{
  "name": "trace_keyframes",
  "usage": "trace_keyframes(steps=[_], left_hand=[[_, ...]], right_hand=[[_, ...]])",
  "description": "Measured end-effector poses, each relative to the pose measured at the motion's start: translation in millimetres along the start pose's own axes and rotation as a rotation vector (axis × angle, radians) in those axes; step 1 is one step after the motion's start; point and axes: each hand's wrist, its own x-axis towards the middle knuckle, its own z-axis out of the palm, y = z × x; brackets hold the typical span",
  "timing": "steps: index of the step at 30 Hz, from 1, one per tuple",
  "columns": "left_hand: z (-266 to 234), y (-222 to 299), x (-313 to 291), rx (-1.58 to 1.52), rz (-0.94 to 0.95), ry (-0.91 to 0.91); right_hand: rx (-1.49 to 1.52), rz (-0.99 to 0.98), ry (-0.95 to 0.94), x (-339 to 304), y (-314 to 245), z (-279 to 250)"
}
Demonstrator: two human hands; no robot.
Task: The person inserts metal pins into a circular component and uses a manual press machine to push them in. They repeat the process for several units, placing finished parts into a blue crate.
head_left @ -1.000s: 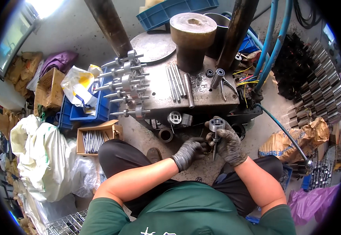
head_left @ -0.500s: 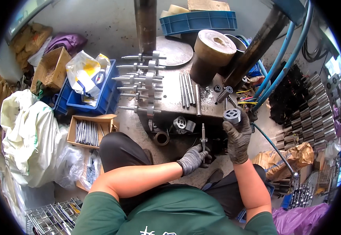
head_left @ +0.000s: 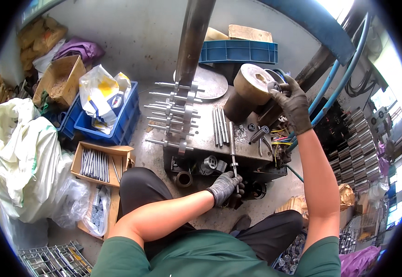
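Observation:
My left hand (head_left: 225, 188), in a grey glove, is closed around the lower part of a slim metal shaft (head_left: 234, 162), which points up in front of the bench edge. My right hand (head_left: 296, 104), also gloved, is raised beside the top of a thick round block on a post (head_left: 255, 83). Its fingers are curled round a slotted metal cylinder (head_left: 273, 86), mostly hidden by the glove. On the metal bench lie several bare rods (head_left: 219, 127), a bearing ring (head_left: 251, 126) and pliers (head_left: 265, 144).
Several shafts with round cores (head_left: 182, 117) stand along the bench's left side. A steel column (head_left: 194, 41) and blue hoses (head_left: 332, 94) rise behind. To the left are a blue crate (head_left: 129, 115) and a carton of rods (head_left: 94, 164). Stacked metal cylinders (head_left: 358, 147) stand right.
My right hand has risen and moved forward with the slotted cylinder, from the bench's front to the thick block. My left hand still holds the shaft, slightly further left. The view has shifted.

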Motion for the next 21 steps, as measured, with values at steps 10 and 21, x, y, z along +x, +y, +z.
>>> trace_keyframes(steps=[10, 21], left_hand=[[-16, 7, 26, 0.0, 0.15, 0.018], [-31, 7, 31, 0.06, 0.211, -0.021]], right_hand=[[-0.64, -0.046, -0.223, 79, -6, 29], [-0.878, -0.334, -0.557, -61, -66, -102]])
